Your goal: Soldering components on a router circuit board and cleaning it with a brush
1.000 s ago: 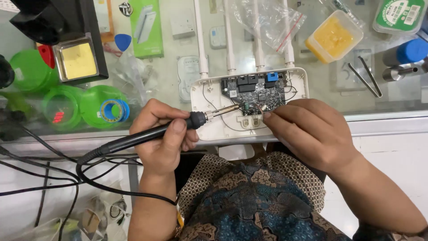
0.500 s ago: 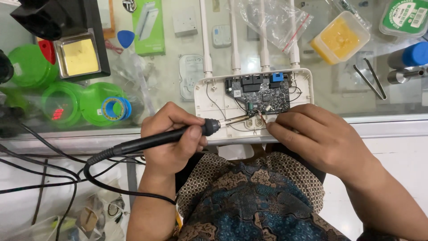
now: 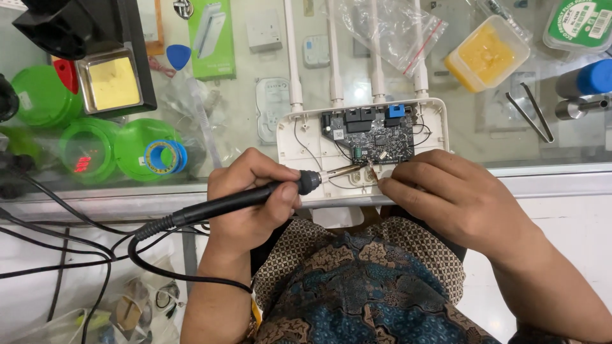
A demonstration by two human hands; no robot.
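An opened white router case (image 3: pixel 299 143) with three white antennas lies on the glass counter, its dark circuit board (image 3: pixel 373 130) exposed. My left hand (image 3: pixel 252 197) grips a black soldering iron (image 3: pixel 255 194) by the handle. The iron's metal tip reaches the lower edge of the board. My right hand (image 3: pixel 456 197) rests on the case's lower right. Its fingertips pinch something thin at the iron's tip; I cannot tell what it is.
Green round containers (image 3: pixel 95 146) and a solder spool (image 3: pixel 164 157) sit at left beside a black stand with a yellow sponge (image 3: pixel 109 83). A yellow-filled tub (image 3: pixel 486 52), tweezers (image 3: pixel 529 114) and a blue-capped cylinder (image 3: pixel 590 79) lie at right. Black cables (image 3: pixel 70 248) hang below the counter edge.
The view has shifted slightly, so the router sits a little further right in the frame. Both hands stay at the board's lower edge with the iron tip in place.
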